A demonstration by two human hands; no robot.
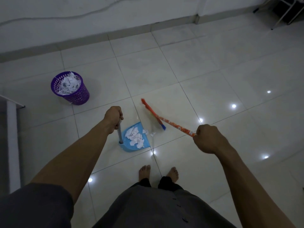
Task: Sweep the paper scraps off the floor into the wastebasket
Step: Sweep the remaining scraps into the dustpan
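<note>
Gripping the dustpan handle (119,132), the left hand (113,116) reaches forward; the right hand (208,139) clutches the broom (164,120).

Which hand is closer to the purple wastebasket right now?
Left. The left hand, gripping the dustpan handle, is just right of the wastebasket; the right hand, holding the broom handle, is farther right, past the dustpan.

Nothing here can be read: no text, label, brand, number or sign. The broom handle (176,125) has an orange and white pattern, but it is blurred and no letters show. The paper scraps (69,84) in the purple wastebasket (77,96) have faint dark marks that are too small to make out.
</note>
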